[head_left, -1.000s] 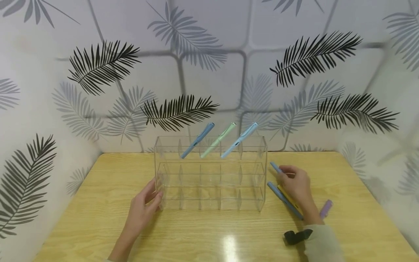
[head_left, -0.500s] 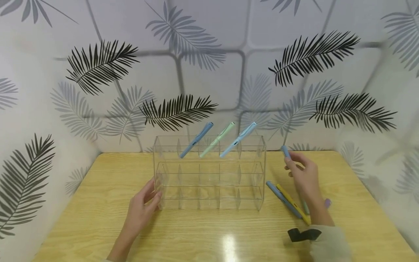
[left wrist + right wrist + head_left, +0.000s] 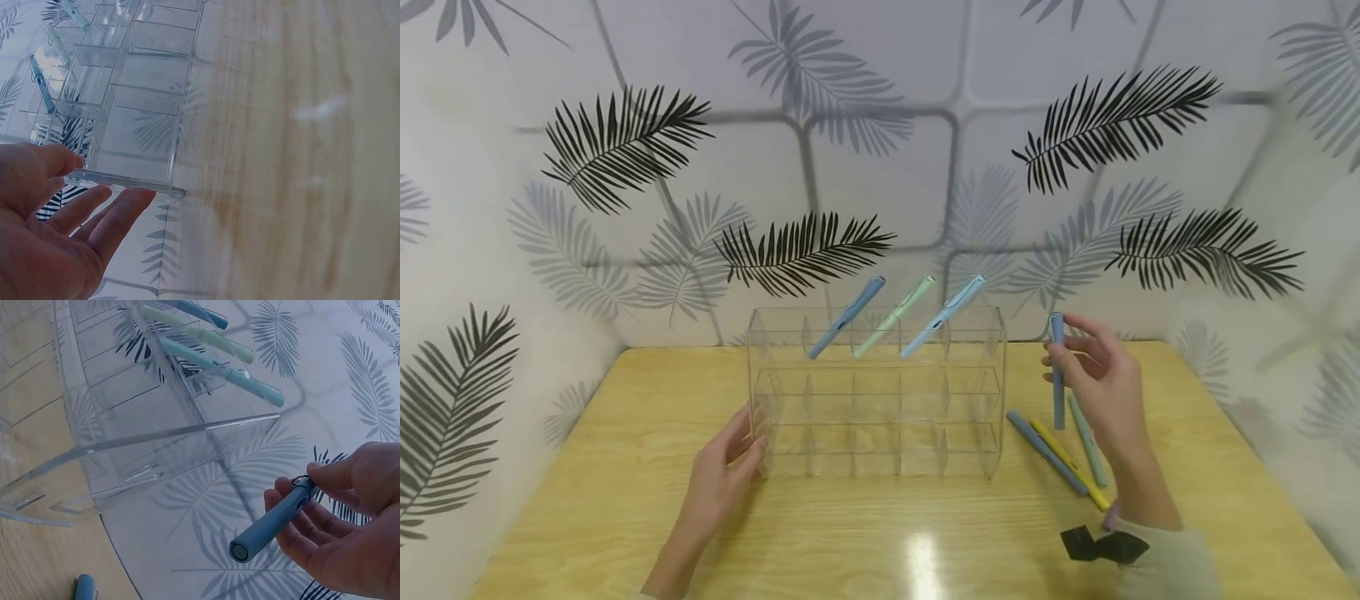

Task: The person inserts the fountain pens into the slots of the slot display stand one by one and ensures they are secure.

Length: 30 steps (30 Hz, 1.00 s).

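Observation:
In the head view a clear acrylic pen rack (image 3: 877, 396) with divided tiers stands on the table. A dark blue pen (image 3: 847, 318), a light green pen (image 3: 896, 317) and a light blue pen (image 3: 944, 317) lean in its top tier. My left hand (image 3: 718, 471) holds the rack's left side panel, thumb and fingertips about its edge in the left wrist view. Right of the rack, my right hand (image 3: 1101, 379) pinches a blue pen (image 3: 1058, 375) near its clip end. That pen hangs roughly upright above the table, apart from the rack.
On the wooden table (image 3: 850, 542) right of the rack lie a grey-blue pen (image 3: 1047, 452), a yellow pen (image 3: 1070, 464) and a green pen (image 3: 1087, 442). A purple pen (image 3: 1111, 515) is mostly hidden by the right wrist. A leaf-patterned wall covering (image 3: 880, 183) rises behind.
My right hand has lifted the blue pen off the table area and turned it from slanting to nearly upright. The green pen has come into view. My left hand stays at the rack.

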Each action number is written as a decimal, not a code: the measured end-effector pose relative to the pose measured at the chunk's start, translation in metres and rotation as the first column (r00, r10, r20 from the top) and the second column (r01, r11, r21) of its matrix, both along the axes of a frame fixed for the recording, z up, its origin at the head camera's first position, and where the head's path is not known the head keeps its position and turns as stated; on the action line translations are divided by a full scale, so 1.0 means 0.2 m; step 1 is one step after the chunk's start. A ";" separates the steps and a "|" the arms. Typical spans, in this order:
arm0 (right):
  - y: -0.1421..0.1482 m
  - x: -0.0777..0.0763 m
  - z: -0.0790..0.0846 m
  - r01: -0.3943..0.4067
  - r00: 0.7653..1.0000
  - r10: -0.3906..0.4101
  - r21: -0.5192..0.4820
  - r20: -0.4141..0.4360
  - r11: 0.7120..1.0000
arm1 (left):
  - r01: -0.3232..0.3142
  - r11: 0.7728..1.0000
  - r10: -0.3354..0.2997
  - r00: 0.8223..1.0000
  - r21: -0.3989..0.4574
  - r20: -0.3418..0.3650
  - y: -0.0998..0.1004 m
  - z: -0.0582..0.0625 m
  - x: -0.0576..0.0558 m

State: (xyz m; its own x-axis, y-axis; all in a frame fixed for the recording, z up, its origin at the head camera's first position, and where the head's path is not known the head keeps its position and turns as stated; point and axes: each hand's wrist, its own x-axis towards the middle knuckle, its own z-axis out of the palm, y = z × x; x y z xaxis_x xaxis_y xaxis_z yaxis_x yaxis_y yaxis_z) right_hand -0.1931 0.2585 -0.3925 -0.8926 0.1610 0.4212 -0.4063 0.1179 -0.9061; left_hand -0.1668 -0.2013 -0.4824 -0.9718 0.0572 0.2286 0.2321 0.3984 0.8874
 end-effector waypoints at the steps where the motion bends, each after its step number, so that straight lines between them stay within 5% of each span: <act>1: -0.01 0.01 0.01 -0.024 1.000 0.024 0.002 -0.016 1.000 | -0.002 1.000 0.002 1.000 0.002 -0.002 0.00 0.00 0.00; 16: -0.19 0.09 0.13 -0.004 0.996 0.009 0.065 -0.087 0.998 | 0.003 1.000 -0.003 1.000 0.019 0.013 0.03 -0.01 -0.02; 24: -0.36 0.04 0.11 -0.135 0.980 0.127 -0.046 -0.151 0.990 | -0.019 1.000 0.018 0.999 0.024 0.029 0.00 0.00 0.00; 30: -0.51 -0.01 0.12 -0.165 0.971 0.137 -0.133 -0.196 0.977 | -0.019 1.000 0.019 0.999 0.016 0.033 -0.01 0.00 0.00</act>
State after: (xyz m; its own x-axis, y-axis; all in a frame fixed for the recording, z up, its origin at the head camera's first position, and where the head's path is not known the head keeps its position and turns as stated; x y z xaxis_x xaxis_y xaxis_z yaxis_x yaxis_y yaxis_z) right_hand -0.1948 0.1568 -0.3686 -0.8203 0.1034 0.5625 -0.5708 -0.0868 -0.8165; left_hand -0.1666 -0.2034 -0.4831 -0.9798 0.0349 0.1971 0.1951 0.3879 0.9008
